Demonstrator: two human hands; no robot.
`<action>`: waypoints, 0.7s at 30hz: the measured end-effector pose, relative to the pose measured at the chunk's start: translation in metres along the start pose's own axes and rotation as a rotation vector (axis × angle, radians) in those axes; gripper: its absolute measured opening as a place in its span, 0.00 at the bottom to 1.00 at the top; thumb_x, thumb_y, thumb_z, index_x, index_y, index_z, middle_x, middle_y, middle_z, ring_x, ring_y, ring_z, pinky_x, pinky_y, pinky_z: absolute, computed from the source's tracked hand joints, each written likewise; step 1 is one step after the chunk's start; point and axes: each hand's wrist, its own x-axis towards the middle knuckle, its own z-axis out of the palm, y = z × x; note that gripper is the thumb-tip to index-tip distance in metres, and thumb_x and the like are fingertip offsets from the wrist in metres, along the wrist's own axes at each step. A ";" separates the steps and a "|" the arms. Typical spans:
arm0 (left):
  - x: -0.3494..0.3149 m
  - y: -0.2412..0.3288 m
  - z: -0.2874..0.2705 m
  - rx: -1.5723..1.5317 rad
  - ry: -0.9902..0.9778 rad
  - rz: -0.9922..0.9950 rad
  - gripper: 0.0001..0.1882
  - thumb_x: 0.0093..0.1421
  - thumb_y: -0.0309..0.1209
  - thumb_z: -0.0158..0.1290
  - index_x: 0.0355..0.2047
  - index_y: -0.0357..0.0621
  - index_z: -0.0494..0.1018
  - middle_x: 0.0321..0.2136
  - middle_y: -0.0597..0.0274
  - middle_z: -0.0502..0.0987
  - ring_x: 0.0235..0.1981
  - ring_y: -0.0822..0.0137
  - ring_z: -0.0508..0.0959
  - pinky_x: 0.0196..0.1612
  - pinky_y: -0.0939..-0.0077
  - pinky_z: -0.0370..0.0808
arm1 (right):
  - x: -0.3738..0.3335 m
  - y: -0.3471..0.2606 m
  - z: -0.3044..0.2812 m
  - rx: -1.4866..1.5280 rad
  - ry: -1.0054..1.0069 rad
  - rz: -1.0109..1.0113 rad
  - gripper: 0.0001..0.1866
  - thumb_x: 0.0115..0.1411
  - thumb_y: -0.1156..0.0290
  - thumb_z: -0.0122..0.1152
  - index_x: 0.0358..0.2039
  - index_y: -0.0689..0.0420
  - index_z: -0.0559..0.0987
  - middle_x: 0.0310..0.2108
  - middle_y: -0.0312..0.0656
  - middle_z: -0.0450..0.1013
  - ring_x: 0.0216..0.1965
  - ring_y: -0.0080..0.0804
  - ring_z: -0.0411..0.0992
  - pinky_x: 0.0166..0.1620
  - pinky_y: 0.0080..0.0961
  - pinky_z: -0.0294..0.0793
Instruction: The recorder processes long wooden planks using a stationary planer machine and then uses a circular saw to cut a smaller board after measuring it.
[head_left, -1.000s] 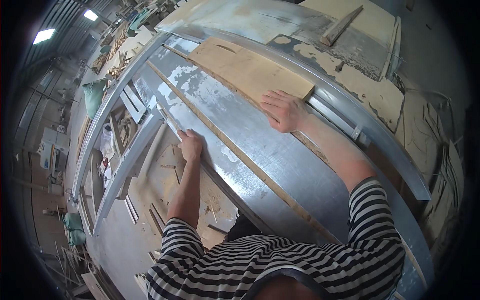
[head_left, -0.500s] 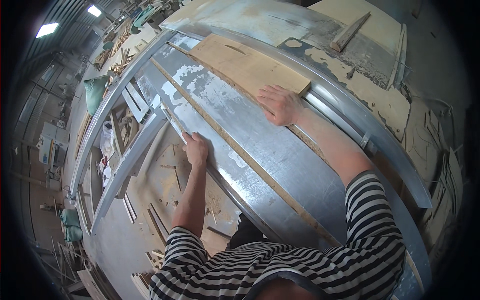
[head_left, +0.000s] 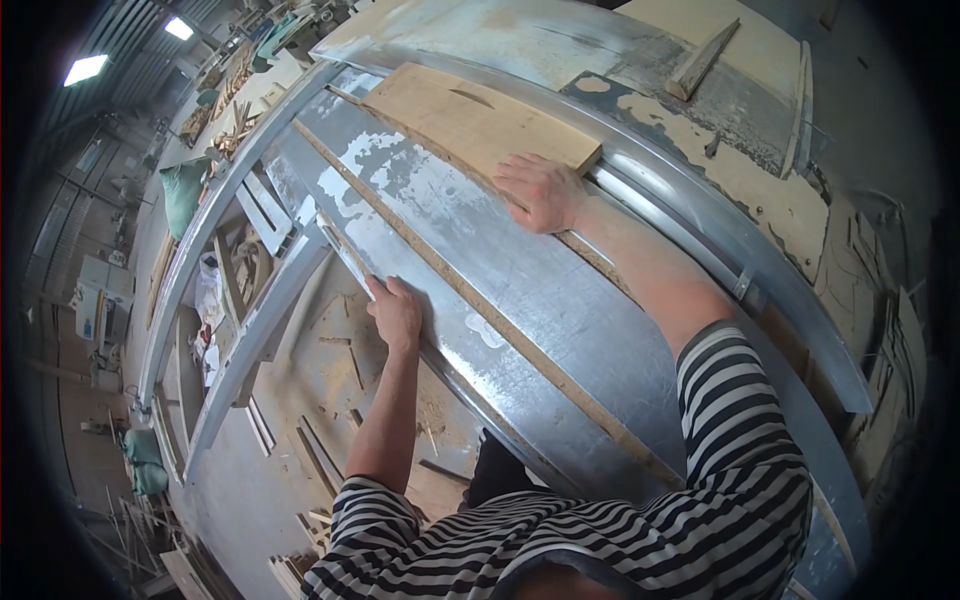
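Right hand (head_left: 540, 190) lay flat, fingers spread, on the near end of the wooden board (head_left: 470, 120) at the far side of the metal saw table (head_left: 560, 300). Left hand (head_left: 397, 312) curled over the table's left edge (fingertips hidden, so grip unclear). Sawdust floor (head_left: 330, 370) below looked blurry.
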 end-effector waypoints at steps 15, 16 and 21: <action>-0.017 0.085 0.008 -0.095 -0.189 0.900 0.37 0.59 0.32 0.56 0.65 0.32 0.55 0.63 0.25 0.56 0.63 0.30 0.60 0.65 0.45 0.57 | 0.013 0.013 0.027 -0.036 0.036 0.050 0.23 0.47 0.67 0.63 0.45 0.60 0.76 0.48 0.49 0.75 0.52 0.49 0.74 0.60 0.40 0.70; -0.013 0.103 0.018 -0.178 -0.217 0.992 0.37 0.59 0.32 0.56 0.65 0.31 0.54 0.63 0.25 0.56 0.62 0.30 0.61 0.65 0.46 0.58 | 0.014 0.013 0.027 -0.019 0.025 0.070 0.25 0.46 0.67 0.63 0.47 0.61 0.75 0.49 0.50 0.75 0.53 0.49 0.73 0.61 0.40 0.70; -0.006 0.144 0.050 -0.201 -0.245 1.058 0.39 0.58 0.34 0.58 0.63 0.27 0.53 0.62 0.22 0.57 0.59 0.29 0.64 0.62 0.49 0.64 | 0.020 0.008 0.026 -0.059 -0.052 0.147 0.27 0.47 0.67 0.64 0.49 0.63 0.74 0.50 0.51 0.74 0.57 0.45 0.71 0.63 0.38 0.67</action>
